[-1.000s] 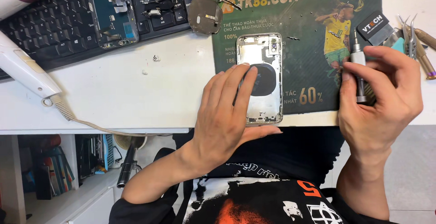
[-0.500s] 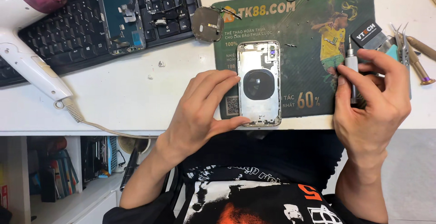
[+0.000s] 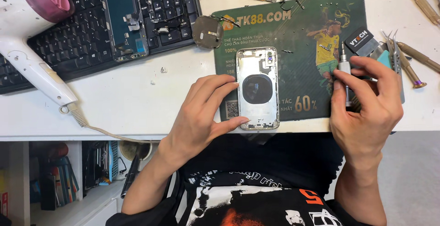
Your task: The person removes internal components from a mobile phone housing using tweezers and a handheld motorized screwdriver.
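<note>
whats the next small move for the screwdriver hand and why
Probably bring the screwdriver leftward over the phone housing. The right hand holds it off to the side above the mat, its tip not on the housing, while the left hand already steadies the housing's left edge and bottom corner. Which screw to go for is too small to tell.
</note>
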